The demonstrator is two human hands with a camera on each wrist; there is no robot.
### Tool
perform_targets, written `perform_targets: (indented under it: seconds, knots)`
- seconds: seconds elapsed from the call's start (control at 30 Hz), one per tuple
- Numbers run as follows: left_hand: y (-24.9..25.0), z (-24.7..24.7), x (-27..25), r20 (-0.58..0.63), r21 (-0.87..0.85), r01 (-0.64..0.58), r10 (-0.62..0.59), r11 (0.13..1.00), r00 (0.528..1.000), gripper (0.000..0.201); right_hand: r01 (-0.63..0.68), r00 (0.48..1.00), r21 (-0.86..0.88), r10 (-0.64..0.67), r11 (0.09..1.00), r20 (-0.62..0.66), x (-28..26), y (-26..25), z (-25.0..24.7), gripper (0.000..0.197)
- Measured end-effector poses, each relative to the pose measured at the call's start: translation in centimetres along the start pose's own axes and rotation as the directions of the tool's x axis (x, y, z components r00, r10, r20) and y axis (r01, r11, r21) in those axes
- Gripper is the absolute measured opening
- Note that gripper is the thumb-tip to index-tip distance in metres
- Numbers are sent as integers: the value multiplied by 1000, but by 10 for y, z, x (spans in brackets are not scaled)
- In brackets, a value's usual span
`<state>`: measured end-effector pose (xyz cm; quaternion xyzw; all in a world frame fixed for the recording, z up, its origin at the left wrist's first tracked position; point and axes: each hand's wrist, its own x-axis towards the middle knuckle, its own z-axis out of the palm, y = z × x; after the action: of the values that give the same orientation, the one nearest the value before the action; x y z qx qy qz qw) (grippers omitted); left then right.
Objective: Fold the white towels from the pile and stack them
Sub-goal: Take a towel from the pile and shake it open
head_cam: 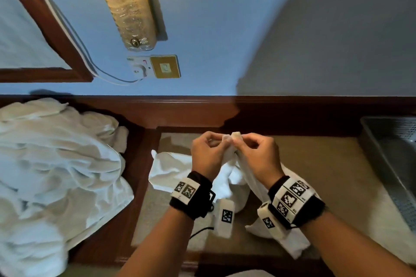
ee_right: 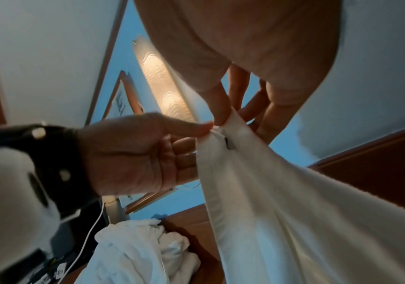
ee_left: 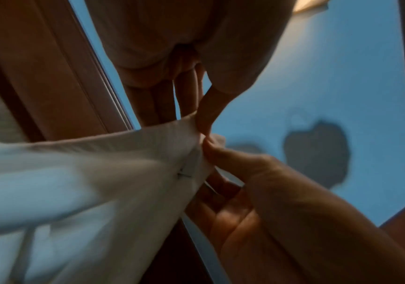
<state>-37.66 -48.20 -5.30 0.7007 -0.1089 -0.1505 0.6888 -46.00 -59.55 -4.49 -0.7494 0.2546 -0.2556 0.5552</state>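
A white towel [head_cam: 171, 171] hangs from both hands over the beige table top [head_cam: 319, 164], its lower folds resting on it. My left hand [head_cam: 216, 144] and right hand [head_cam: 249, 144] meet above the table and pinch the same top corner together. In the left wrist view, my left hand [ee_left: 200, 115] pinches the towel [ee_left: 87, 182] edge with its thumb, and the right hand [ee_left: 245, 173] grips just below. In the right wrist view, my right hand [ee_right: 223, 113] pinches the towel [ee_right: 281, 211] corner beside the left hand [ee_right: 148, 149]. The pile of white towels [head_cam: 56, 164] lies crumpled to the left.
A grey metal tray [head_cam: 391, 153] stands at the right edge of the table. A dark wooden rail [head_cam: 225, 105] runs along the blue wall behind. A lit wall lamp [head_cam: 128, 7] and a socket plate [head_cam: 165, 66] hang above. The towel pile [ee_right: 135, 249] also shows below the hands.
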Motion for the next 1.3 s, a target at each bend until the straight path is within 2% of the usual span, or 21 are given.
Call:
perform_targets:
  seconds: [0.1, 0.2, 0.4, 0.5, 0.57, 0.67, 0.73, 0.83, 0.9, 0.97, 1.03, 1.07, 1.13, 1.2, 1.23, 1.3]
  knots:
    - [-2, 2, 1, -24, -22, 11, -11, 1000, 1000, 10, 1, 999, 0, -1, 1000, -46, -1, 0, 3, 19]
    - [2, 6, 2, -25, -43, 27, -29, 999, 999, 7, 9, 999, 1, -9, 1000, -33, -1, 3, 4, 19]
    - [2, 15, 4, -11, -30, -6, 5, 1000, 1000, 3, 19, 997, 15, -17, 1000, -72, 2, 9, 3, 20]
    - [1, 18, 4, -6, -6, -21, 21, 1000, 1000, 2, 26, 999, 56, -24, 998, -34, 0, 8, 2, 19]
    - [2, 19, 6, 23, -28, -8, 8, 1000, 1000, 5, 20, 1000, 76, -20, 997, -10, -1, 11, 4, 22]
    - [2, 16, 10, 146, -20, -8, 10, 1000, 989, 15, 63, 996, 35, -60, 997, -70, 1, 19, 5, 23]
    - [4, 9, 17, 224, 49, -42, 30, 998, 974, 18, 66, 994, 59, -61, 996, -86, 1, 21, 3, 21]
    - [12, 3, 31, 273, 141, -103, 62, 985, 960, 12, 57, 997, 79, -53, 995, -51, 4, 18, -4, 14]
    - [16, 4, 41, 321, 221, -200, 122, 954, 939, 21, 52, 999, 112, -51, 992, -12, 11, 13, -12, 16]
    - [20, 9, 49, 423, 332, -372, 216, 867, 880, 29, 68, 997, 123, -73, 990, 38, 21, 8, -23, 21]
    - [26, 16, 58, 510, 400, -513, 281, 759, 813, 23, 67, 994, 120, -76, 990, 76, 30, 0, -34, 16]
    - [30, 20, 62, 525, 403, -543, 300, 737, 797, 17, 62, 995, 116, -70, 991, 68, 33, -4, -37, 11]
    - [40, 27, 67, 517, 380, -546, 318, 747, 795, 7, 63, 997, 115, -57, 991, -54, 38, -11, -42, 5]
    - [55, 34, 70, 497, 381, -536, 322, 753, 806, 9, 96, 975, 123, -68, 988, -214, 38, -19, -43, 12]
    - [64, 37, 72, 480, 378, -532, 331, 758, 812, 11, 124, 964, 130, -89, 984, -250, 36, -24, -41, 16]
    - [84, 42, 74, 446, 367, -525, 350, 768, 824, 16, 178, 958, 80, -154, 981, -242, 33, -30, -36, 24]
